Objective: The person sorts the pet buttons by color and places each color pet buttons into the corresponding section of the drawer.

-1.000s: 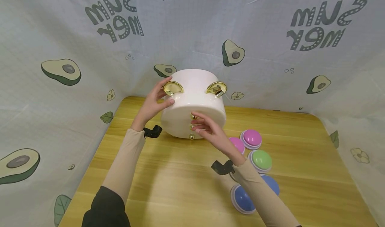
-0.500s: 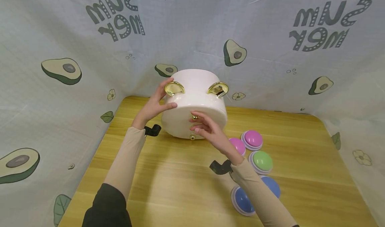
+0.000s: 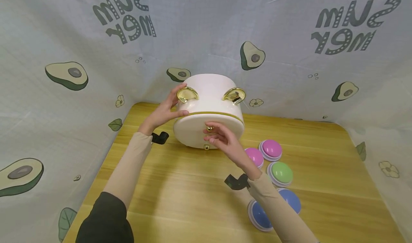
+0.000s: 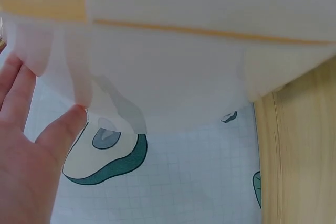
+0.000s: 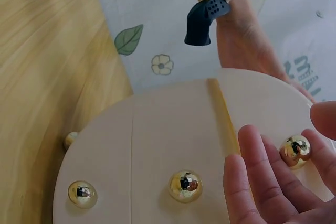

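Observation:
A glossy white, round-sided drawer box [image 3: 210,84] with two gold ears [image 3: 188,94] stands at the back of the table. Its flat front has a column of gold knobs. My left hand [image 3: 162,112] rests along the box's left side, fingers beside the ear and thumb at the front edge; the left wrist view shows the fingertips [image 4: 79,111] against the white wall. With curled fingers my right hand [image 3: 230,144] holds the top knob [image 5: 295,152], which sits between the fingers in the right wrist view. A gold gap [image 3: 212,113] shows behind the upper edge of the front.
To the right on the wooden table [image 3: 322,171] lie several domed push buttons on white bases: pink [image 3: 272,148], green [image 3: 281,172] and blue [image 3: 262,214]. My right forearm passes over some of them. An avocado-print cloth [image 3: 206,28] hangs close behind the box.
The top of the box's front has come forward, uncovering a gold line along its upper edge. My right hand has drawn back slightly with the knob; my left hand stays on the side.

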A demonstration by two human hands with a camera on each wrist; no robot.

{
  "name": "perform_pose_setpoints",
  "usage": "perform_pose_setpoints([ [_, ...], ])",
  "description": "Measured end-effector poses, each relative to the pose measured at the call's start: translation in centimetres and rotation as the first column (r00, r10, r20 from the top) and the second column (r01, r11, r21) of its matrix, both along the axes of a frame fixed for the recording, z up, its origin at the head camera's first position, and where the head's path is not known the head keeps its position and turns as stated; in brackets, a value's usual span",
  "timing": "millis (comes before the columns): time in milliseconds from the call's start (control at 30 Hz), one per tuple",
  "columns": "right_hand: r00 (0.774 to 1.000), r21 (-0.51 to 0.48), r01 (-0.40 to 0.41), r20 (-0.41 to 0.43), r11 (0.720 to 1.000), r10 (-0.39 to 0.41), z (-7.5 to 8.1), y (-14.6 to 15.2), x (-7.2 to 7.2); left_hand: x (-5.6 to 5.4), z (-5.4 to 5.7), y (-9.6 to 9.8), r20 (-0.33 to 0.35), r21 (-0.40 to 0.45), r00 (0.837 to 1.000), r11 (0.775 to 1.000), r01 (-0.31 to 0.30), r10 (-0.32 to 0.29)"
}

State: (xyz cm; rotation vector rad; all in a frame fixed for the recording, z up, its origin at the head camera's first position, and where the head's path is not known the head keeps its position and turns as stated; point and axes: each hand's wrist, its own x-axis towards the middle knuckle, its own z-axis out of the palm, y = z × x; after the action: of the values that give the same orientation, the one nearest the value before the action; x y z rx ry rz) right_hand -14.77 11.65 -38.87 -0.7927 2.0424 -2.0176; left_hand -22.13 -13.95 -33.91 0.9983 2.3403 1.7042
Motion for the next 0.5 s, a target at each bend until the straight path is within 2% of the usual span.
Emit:
perform_pose_setpoints([
  [133,1.000,0.013,-0.014,-0.002,1.000,0.014,0.1,0.2,1.0,-0.1,0.1,-0.1,0.003,-0.019,1.000,1.000,-0.003,0.003],
  [367,0.999,0.056,-0.040,-0.009,0.998,0.041,0.2,0.4,3.3,-1.8,-2.2,-0.4,0.000,-0.007,1.000,1.000,-0.009,0.009],
  [500,0.999,0.087,-0.037,-0.016,0.996,0.038,0.2,0.5,4.4,-1.9,-2.5,-0.5,-0.008,-0.022,1.000,1.000,-0.020,0.020],
])
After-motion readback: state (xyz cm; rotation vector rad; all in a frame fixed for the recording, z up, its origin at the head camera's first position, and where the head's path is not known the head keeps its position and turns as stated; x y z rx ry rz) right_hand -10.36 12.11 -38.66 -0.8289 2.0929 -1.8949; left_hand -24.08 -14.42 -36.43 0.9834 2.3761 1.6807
